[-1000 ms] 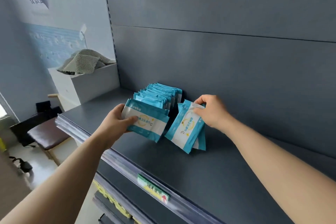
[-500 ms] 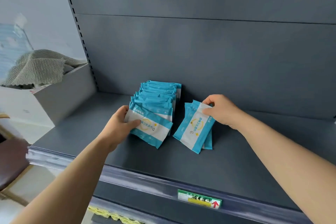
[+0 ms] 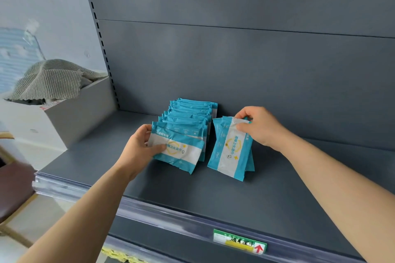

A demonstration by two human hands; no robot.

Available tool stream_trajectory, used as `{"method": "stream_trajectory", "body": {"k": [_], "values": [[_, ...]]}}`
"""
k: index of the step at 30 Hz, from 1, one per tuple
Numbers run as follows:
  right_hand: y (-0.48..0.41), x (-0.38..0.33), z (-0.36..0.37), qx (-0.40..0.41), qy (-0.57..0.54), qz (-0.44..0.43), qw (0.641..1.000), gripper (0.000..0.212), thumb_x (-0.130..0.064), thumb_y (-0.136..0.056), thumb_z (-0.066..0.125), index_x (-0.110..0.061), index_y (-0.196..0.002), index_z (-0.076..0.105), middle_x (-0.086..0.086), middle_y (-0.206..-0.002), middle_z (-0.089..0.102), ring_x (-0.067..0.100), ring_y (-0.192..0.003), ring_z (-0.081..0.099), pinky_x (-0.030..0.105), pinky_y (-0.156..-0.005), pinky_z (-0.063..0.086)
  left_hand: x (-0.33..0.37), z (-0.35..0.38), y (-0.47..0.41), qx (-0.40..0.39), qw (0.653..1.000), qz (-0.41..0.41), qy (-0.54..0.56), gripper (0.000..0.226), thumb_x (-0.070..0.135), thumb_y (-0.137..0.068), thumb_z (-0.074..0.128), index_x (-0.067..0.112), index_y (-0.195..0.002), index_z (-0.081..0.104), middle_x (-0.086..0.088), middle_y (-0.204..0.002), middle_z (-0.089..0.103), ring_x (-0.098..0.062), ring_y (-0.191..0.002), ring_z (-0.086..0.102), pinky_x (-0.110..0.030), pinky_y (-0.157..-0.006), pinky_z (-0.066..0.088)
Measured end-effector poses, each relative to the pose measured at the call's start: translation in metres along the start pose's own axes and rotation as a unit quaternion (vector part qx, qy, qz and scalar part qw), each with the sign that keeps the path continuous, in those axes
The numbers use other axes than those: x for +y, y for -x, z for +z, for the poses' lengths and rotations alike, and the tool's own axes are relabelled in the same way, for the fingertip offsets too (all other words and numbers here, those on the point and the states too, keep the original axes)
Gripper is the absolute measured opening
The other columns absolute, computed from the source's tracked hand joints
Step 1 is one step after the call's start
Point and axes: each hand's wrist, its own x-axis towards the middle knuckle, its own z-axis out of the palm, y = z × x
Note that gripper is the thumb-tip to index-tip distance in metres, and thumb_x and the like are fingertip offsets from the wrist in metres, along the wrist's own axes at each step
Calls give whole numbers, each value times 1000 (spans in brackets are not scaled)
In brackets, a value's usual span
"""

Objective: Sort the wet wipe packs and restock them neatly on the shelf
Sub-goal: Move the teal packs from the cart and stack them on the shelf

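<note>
The left hand pinches the front wet wipe pack of the row on the shelf. The right hand grips the top of a small leaning bunch just beside it. Restocking seems underway; next, I'd guess, both want squaring up against the row.

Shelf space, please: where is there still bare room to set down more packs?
The shelf is bare right of the right hand, and in front toward the price tag. Also bare left of the row, up to the box. It is crowded between row and leaning packs.
</note>
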Motion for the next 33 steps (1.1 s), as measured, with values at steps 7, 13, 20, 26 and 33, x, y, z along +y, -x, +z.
{"method": "stream_trajectory", "body": {"k": [7, 13, 20, 26, 33], "values": [[-8, 20, 19, -28, 40, 52, 997, 7, -8, -90, 60, -14, -95, 61, 6, -100, 67, 14, -80, 64, 25, -60, 52, -4, -5, 1, -7, 1000, 16, 2, 31, 3, -81, 72, 19, -104, 59, 3, -100, 70, -13, -86, 69, -19, -65, 58], [-5, 3, 30, 5, 145, -39, 989, 33, -15, -87, 64, -20, -120, 60, -3, -122, 56, 15, -109, 55, 29, -92, 45, -5, -12, -4, -45, 998, 31, -7, 29, 5, -80, 73, 15, -105, 63, 5, -101, 71, -14, -89, 70, -22, -70, 59], [-1, -45, 64, -71, 58, -67, 994, 28, -19, -81, 74, -17, -109, 70, -8, -102, 68, 2, -90, 62, 18, -82, 46, -7, -20, -11, -87, 995, 32, 21, 25, 0, -79, 73, 13, -98, 64, 2, -99, 73, -13, -88, 71, -22, -69, 58], [-1, -58, 74, -67, 73, -23, 995, 23, -19, -84, 71, -17, -107, 71, -11, -98, 66, -1, -84, 60, 12, -73, 43, -12, -27, -20, -111, 993, 32, 12, 26, 3, -80, 73, 13, -101, 63, 5, -101, 73, -11, -88, 72, -24, -70, 59], [15, -67, 52, 89, -106, 53, 989, 15, -4, -89, 60, -12, -102, 61, 3, -89, 69, 14, -75, 64, 19, -62, 53, -20, -40, -30, -60, 995, 23, -81, 22, 16, -84, 73, 14, -97, 56, 7, -98, 67, -11, -84, 69, -31, -68, 60]]}}
